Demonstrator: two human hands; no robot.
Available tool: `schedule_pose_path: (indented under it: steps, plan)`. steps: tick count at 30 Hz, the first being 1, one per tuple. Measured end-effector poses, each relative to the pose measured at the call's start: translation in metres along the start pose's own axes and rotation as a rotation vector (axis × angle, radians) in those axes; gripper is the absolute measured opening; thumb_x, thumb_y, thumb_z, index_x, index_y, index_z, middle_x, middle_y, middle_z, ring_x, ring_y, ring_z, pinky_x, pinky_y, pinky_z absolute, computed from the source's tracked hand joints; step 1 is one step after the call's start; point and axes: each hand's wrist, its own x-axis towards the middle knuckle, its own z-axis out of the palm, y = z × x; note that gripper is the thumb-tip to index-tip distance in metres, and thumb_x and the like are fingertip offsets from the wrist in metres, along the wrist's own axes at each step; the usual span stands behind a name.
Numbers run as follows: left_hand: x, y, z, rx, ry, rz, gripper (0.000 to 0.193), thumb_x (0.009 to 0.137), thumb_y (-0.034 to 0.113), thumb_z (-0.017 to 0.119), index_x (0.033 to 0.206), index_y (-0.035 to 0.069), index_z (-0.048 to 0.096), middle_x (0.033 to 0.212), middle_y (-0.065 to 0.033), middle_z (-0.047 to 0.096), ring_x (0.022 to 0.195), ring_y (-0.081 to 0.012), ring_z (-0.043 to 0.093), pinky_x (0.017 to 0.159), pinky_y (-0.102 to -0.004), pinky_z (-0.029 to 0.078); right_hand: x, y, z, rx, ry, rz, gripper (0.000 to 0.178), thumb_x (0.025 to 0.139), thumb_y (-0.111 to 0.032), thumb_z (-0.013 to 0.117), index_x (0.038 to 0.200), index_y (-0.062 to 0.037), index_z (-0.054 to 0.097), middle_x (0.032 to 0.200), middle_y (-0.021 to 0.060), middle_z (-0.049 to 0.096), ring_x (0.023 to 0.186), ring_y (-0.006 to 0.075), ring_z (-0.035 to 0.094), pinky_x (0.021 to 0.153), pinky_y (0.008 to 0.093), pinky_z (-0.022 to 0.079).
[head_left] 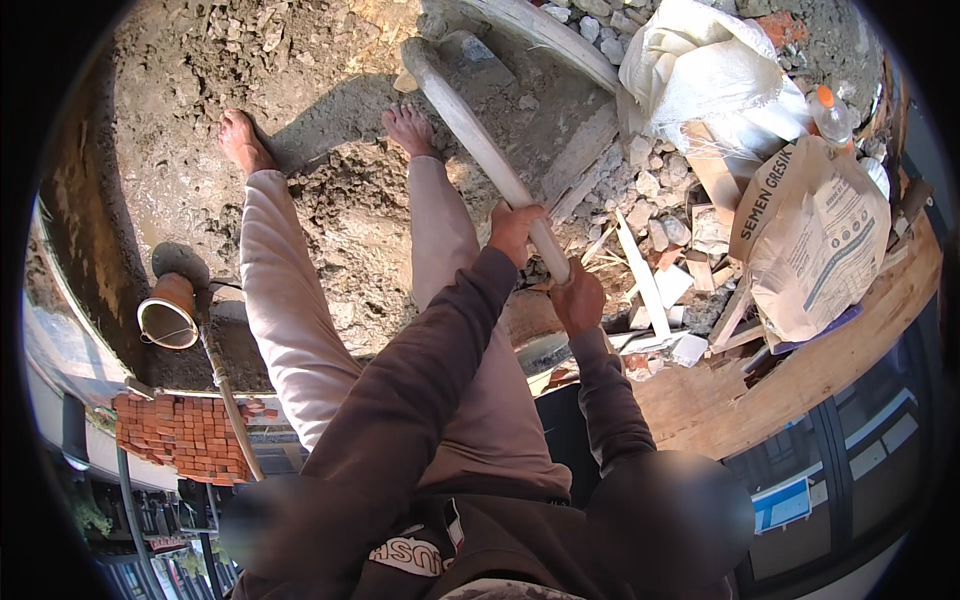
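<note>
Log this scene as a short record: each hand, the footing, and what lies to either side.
Left hand: closed around a long wooden handle
Right hand: closed around the same handle, nearer its lower end in the picture
Footing: bare feet apart on muddy ground
Left side: bucket, stacked red bricks
Right side: brown paper sack, white woven sack, orange-capped clear bottle

Dark brown sleeves, pale trousers.
</note>
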Motion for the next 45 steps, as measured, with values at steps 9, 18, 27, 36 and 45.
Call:
schedule_pose_path:
  steps: [9,18,27,36,45]
  plan:
    - [-0.022,0.019,0.008,-0.061,-0.07,0.187,0.022,0.083,0.004,0.059,0.1,-0.004,0.049,0.093,-0.0159,0.061,0.087,-0.028,0.065,0.077,-0.0417,0.055,0.021,-0.004,-0.016,0.0,0.024,-0.1,0.027,0.067,-0.01,0.067,0.093,-0.0115,0.058,0.069,0.0164,0.064,0.067,0.0378,0.063,0.06,0.047,0.049]
    - [-0.014,-0.035,0.025,0.095,-0.171,-0.037,0.035,0.077,0.006,0.068,0.106,-0.004,0.05,0.096,-0.0147,0.061,0.091,-0.0264,0.064,0.081,-0.0419,0.053,-0.014,0.052,-0.029,0.074,0.034,-0.047,0.024,0.069,-0.014,0.066,0.093,-0.0116,0.06,0.071,0.0176,0.063,0.068,0.0387,0.063,0.062,0.0466,0.049]
    - [0.032,-0.038,0.023,0.05,-0.124,-0.005,0.043,0.078,0.006,0.068,0.112,-0.002,0.044,0.1,-0.0155,0.059,0.092,-0.0283,0.063,0.081,-0.0448,0.053,0.03,0.058,-0.007,-0.068,0.029,-0.063,0.021,0.068,-0.013,0.064,0.088,-0.0095,0.058,0.068,0.0187,0.062,0.068,0.0397,0.062,0.061,0.0491,0.048]
    - [0.023,-0.001,0.022,-0.148,-0.033,0.197,0.03,0.082,0.001,0.062,0.106,-0.001,0.043,0.095,-0.0144,0.06,0.089,-0.0274,0.065,0.076,-0.0414,0.055,0.056,0.02,-0.004,-0.031,0.052,-0.182,0.029,0.067,-0.011,0.067,0.094,-0.0105,0.057,0.068,0.0171,0.063,0.065,0.0377,0.063,0.058,0.0469,0.049]
    - [0.014,-0.028,0.011,0.116,-0.058,0.09,0.031,0.079,0.007,0.067,0.102,-0.004,0.05,0.09,-0.0146,0.061,0.083,-0.0273,0.064,0.071,-0.041,0.054,0.018,0.039,0.0,-0.023,-0.039,-0.02,0.032,0.066,-0.013,0.069,0.096,-0.0103,0.058,0.073,0.0182,0.063,0.072,0.0395,0.062,0.064,0.0462,0.049]
